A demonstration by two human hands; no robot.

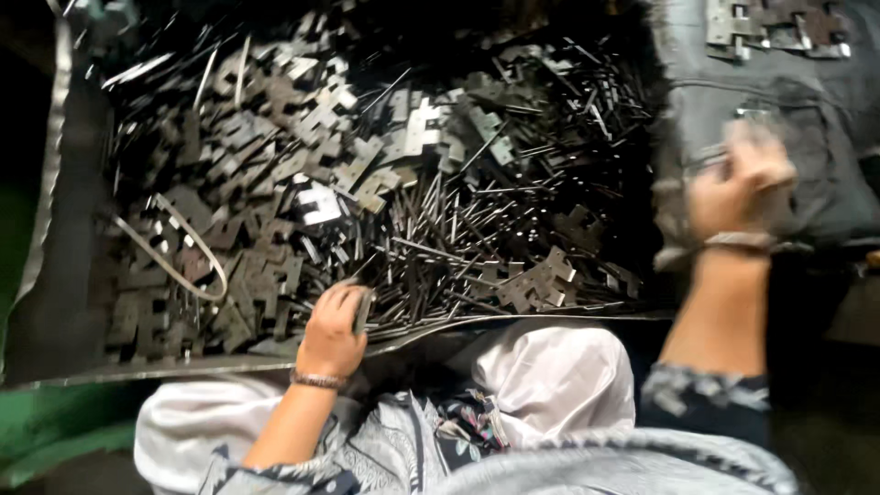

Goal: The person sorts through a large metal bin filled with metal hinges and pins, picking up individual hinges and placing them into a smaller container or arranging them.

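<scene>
Dark metal tray (55,302) holds a heap of flat notched plates (275,174) on its left and thin rods (477,229) on its right. Left hand (332,332) at the tray's near edge, fingers curled tight around a small dark piece (363,310). Right hand (738,188) over grey cloth (825,137), blurred; fingers apparently bent, grip cannot be told.

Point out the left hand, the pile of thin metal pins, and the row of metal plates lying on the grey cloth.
left hand (332,332): head view, back of the hand.
pile of thin metal pins (440,234): head view, middle of the heap.
row of metal plates (775,26): head view, a plate mid-row.
</scene>
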